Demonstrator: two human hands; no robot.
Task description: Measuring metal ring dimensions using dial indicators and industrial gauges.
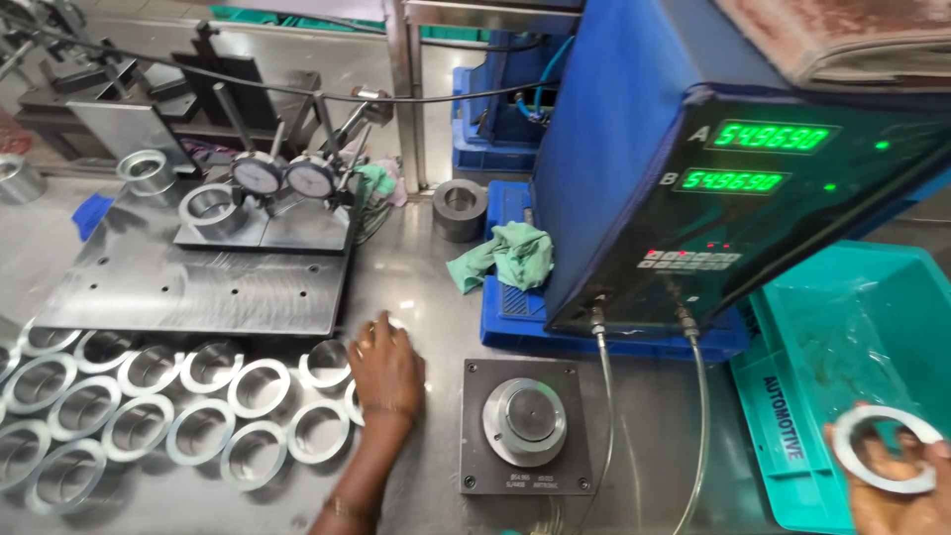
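Observation:
My left hand rests palm down on the metal bench, covering a steel ring at the right end of a group of several shiny steel rings. My right hand is at the lower right corner, over a teal plastic crate, and holds one steel ring by its lower edge. Between the hands stands a square grey gauge base with a round metal plug.
A dark steel plate carries a fixture with two dial gauges and a ring. A blue electronic unit with green digits stands on a blue crate, two hoses running down from it. A green cloth and a dark ring lie behind.

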